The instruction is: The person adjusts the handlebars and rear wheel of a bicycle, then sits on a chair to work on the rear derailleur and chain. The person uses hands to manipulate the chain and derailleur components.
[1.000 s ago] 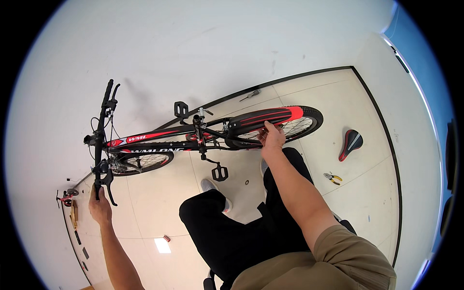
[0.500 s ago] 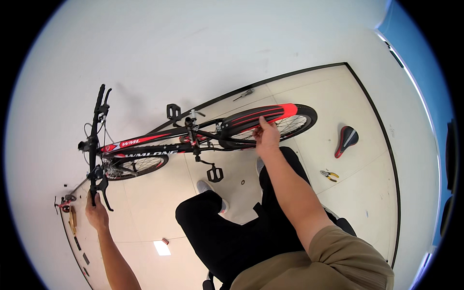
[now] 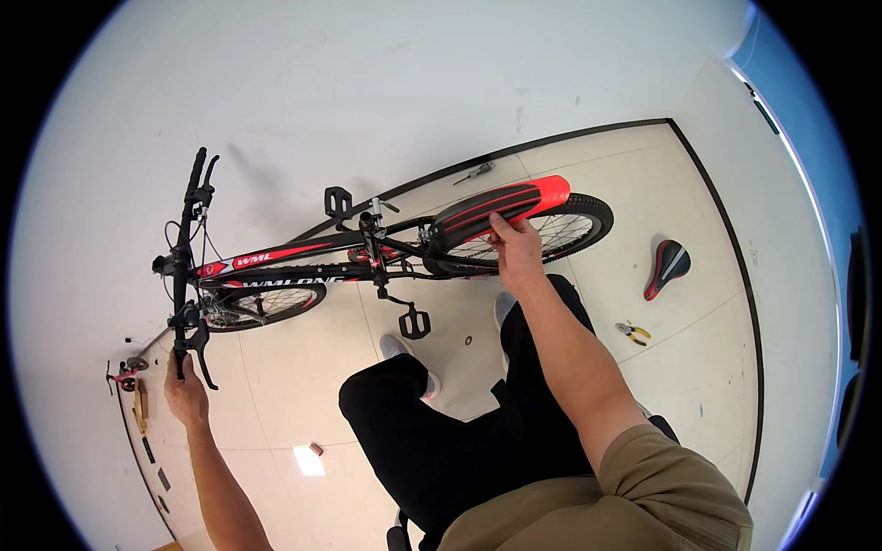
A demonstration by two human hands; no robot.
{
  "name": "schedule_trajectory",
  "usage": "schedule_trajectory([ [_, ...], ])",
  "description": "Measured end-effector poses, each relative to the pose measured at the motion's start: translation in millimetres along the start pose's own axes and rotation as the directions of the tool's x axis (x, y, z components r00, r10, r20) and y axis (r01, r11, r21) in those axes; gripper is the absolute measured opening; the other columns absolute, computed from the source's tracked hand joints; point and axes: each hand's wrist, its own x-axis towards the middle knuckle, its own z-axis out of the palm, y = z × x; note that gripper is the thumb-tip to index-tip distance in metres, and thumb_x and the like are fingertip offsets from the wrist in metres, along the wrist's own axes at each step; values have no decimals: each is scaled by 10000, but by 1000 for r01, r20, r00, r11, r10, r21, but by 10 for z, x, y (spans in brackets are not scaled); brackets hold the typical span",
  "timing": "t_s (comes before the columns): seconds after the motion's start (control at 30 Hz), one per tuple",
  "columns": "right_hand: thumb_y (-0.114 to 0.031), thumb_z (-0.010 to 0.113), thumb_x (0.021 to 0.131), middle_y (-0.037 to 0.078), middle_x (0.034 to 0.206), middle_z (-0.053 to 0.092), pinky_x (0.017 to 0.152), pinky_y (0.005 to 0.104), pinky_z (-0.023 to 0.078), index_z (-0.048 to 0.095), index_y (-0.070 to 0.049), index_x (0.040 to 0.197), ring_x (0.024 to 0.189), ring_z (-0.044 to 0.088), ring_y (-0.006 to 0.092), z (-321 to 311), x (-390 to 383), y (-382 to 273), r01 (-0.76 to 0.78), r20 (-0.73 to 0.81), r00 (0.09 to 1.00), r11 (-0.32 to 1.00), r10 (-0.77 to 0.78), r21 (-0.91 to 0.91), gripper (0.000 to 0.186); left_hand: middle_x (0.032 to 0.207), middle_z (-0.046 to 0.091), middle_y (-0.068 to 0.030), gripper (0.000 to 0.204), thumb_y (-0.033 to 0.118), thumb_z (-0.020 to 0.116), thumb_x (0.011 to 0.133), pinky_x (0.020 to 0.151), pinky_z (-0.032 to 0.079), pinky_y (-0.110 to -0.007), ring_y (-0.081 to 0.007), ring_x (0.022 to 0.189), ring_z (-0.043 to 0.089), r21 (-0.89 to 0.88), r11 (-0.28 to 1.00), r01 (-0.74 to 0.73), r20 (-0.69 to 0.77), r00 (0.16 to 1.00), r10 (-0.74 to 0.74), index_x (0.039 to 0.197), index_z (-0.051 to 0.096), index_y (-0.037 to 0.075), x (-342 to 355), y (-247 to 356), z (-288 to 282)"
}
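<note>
A black and red bicycle (image 3: 303,248) stands across in front of me, its handlebar (image 3: 185,230) at the left. My left hand (image 3: 186,393) is closed around the near end of the handlebar, by the brake lever (image 3: 207,367). At the rear wheel (image 3: 602,219), my right hand (image 3: 520,253) pinches the lower edge of a black mudguard with a red tip (image 3: 551,191). The mudguard tilts up off the tyre toward the wall side. The open seat tube (image 3: 367,222) carries no saddle.
The black and red saddle (image 3: 669,266) lies on the floor at the right. Yellow-handled pliers (image 3: 634,333) lie nearer me, and a small dark ring (image 3: 469,341) is by my shoes. A tool (image 3: 478,172) lies near the wall (image 3: 386,92) behind the bicycle.
My right hand has lifted and tipped the mudguard farther from the rear tyre, showing more of its top and of the wheel. My left hand keeps its hold on the handlebar.
</note>
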Motion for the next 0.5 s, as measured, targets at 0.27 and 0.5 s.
schedule_trajectory([
  [0.27,-77,726,925,18,765,635,589,318,500,635,-91,898,641,597,148,-310,107,-26,9,-295,955,997,14,75,97,1162,740,-185,408,300,595,1028,863,529,-455,-393,1039,702,-13,999,-45,6,999,45,1359,654,69,114,140,324],
  [0.5,-21,665,907,94,754,639,549,334,532,626,-2,922,605,626,196,-354,54,244,-348,-396,851,935,344,63,46,1154,747,-173,377,296,593,1035,837,525,-448,-365,1032,708,-5,1000,-19,-8,1000,19,1333,673,78,-50,-62,96],
])
